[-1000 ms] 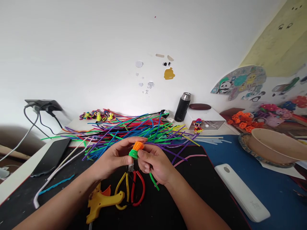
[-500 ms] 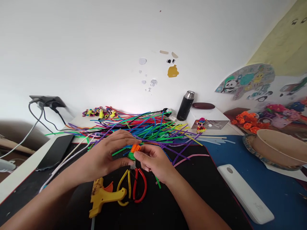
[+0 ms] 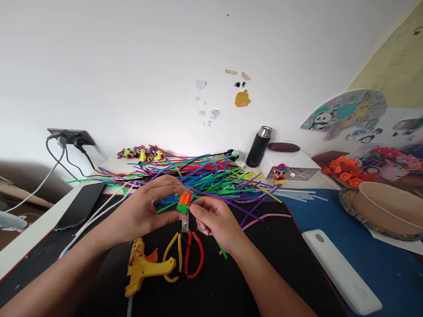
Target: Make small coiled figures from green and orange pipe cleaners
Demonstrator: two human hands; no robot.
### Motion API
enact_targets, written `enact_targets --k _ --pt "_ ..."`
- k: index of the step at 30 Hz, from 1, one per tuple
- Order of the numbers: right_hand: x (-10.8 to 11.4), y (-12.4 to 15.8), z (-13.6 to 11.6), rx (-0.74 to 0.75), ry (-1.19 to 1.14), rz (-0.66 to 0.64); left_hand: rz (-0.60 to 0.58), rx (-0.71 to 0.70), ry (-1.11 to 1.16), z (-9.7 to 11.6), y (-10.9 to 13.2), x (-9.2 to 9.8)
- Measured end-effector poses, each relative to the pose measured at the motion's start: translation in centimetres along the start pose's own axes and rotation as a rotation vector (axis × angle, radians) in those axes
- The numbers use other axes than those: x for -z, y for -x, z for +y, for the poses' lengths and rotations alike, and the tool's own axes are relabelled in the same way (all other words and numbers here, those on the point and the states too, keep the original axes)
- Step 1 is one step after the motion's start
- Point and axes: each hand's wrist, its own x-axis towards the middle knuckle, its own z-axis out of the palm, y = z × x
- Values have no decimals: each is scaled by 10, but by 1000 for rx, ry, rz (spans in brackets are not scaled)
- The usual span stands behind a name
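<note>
Orange-and-green bundle [image 3: 184, 203] between left grip [image 3: 145, 209] and right grip [image 3: 218, 224], near pliers [image 3: 187, 253].

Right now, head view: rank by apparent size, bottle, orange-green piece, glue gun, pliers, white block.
1. White block
2. Glue gun and pliers: too alike to rank
3. Bottle
4. Orange-green piece

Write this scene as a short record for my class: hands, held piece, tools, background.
Left hand: thumb below and fingers above the piece, holding it
Right hand: curled at the piece's green side; exact grip hidden
Piece: orange top, green band below
Tools: yellow glue gun, pliers with yellow and red handles, on the black mat
Behind the hands: colourful pipe cleaners
Further back: black flask, white box
</note>
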Motion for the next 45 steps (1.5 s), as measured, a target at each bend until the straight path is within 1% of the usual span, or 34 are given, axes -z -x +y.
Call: enact_targets --k 6,10,16,24,29,34,38,42,45 --pt "1 -3 2 34 32 18 12 1 4 -6 -1 -1" --pt "0 -2 0 52 43 45 -5 35 4 -8 -4 0" --pt "-1 -1 -3 45 60 35 -15 85 29 -13 -5 1" --pt "0 -1 -3 41 46 45 -33 77 61 -12 -5 1" --pt "0 -1 -3 35 20 33 5 88 151 -15 -3 -2" --pt "0 0 -4 29 -8 30 4 108 274 -17 -1 -5" --pt "-1 0 -6 24 -51 11 4 120 321 -17 1 -7" --pt "-1 0 -7 22 -101 -1 19 131 426 -17 0 -15" --pt "-1 -1 -6 23 -136 -1 72 174 570 -15 0 -24"
